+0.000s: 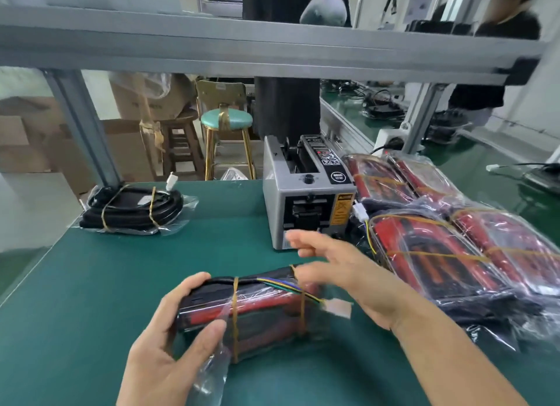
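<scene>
Far left on the green mat (91,284), a coiled black cable (133,207) is seen, bagged in clear film and banded. Nearer, the left hand (169,342) is clamped round the left end of the bundle (260,308), a red and black block in glossy plastic wrap, crossed by two tan rubber bands (235,314). Its long axis is laid left to right, with a white connector (336,308) pointing right. The right hand (342,272) is held over the right end, fingers straight and blurred; contact cannot be told. Behind, a yellow label (344,208) is shown on the grey tape dispenser (306,199), its writing unreadable. Similar bagged bundles (454,242) are stacked at the right.
</scene>
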The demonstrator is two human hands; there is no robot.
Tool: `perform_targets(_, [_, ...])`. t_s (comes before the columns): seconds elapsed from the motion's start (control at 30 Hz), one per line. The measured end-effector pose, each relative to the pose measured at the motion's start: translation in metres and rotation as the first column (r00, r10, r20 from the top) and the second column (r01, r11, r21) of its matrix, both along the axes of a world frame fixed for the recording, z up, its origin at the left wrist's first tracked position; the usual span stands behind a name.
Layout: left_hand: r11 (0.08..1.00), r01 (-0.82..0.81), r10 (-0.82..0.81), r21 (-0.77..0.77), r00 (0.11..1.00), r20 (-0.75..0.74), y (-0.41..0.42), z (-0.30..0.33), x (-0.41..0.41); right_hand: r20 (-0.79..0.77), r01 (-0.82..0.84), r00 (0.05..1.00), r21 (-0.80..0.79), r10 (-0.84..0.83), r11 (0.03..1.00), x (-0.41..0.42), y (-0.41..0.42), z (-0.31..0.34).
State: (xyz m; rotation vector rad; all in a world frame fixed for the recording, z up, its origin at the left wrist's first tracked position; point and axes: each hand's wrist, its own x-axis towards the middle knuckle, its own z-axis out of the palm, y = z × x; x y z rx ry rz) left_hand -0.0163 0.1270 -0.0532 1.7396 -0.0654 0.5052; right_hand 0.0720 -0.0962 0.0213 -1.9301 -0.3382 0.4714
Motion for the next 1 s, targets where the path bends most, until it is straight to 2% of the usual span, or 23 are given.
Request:
perform_targets(0.03, [1.000, -0.014, 0.014, 0.000, 1.000, -0.003, 0.000, -0.001, 0.001, -0.049, 0.240, 0.971, 0.146, -0.236, 0.960, 0.010, 0.001, -0.004])
perform_targets(0.07, [1.000, -0.023, 0.023, -0.004, 1.000, -0.006, 0.000, -0.002, 0.002, -0.097, 0.460, 0.888, 0.219, -0.450, 0.860, 0.021, 0.003, -0.008])
perform_targets(0.1, [1.000, -0.027, 0.027, -0.010, 1.000, -0.007, -0.001, -0.002, 0.002, -0.136, 0.599, 0.799, 0.242, -0.585, 0.763, 0.031, 0.006, -0.013])
perform_targets(0.17, [0.999, -0.030, 0.030, -0.015, 1.000, -0.006, -0.001, -0.002, 0.001, -0.184, 0.712, 0.698, 0.277, -0.692, 0.645, 0.048, 0.016, -0.020])
perform_targets(0.27, [0.999, -0.040, 0.040, -0.016, 0.999, -0.011, -0.002, -0.003, 0.000, -0.202, 0.788, 0.603, 0.298, -0.772, 0.538, 0.070, 0.023, -0.029])
perform_targets(0.37, [0.999, -0.046, 0.046, -0.010, 0.999, -0.013, -0.004, -0.002, 0.000, -0.149, 0.836, 0.526, 0.270, -0.837, 0.477, 0.079, 0.027, -0.033])
perform_targets(0.53, [0.999, -0.048, 0.048, -0.004, 0.999, -0.003, -0.005, -0.002, -0.001, 0.020, 0.821, 0.529, 0.241, -0.848, 0.518, 0.080, 0.030, -0.038])
perform_targets(0.67, [0.999, -0.052, 0.052, -0.013, 0.999, 0.002, -0.006, -0.002, -0.001, 0.071, 0.840, 0.505, 0.190, -0.860, 0.508, 0.084, 0.034, -0.037])
perform_targets(0.83, [0.999, -0.039, 0.039, -0.015, 0.999, 0.020, -0.005, -0.001, -0.003, -0.012, 0.884, 0.448, 0.154, -0.894, 0.441, 0.094, 0.043, -0.031])
perform_targets(1.0, [0.999, -0.031, 0.032, -0.027, 0.999, 0.038, -0.007, 0.003, -0.004, -0.251, 0.908, 0.390, 0.267, -0.886, 0.324, 0.097, 0.049, -0.032])
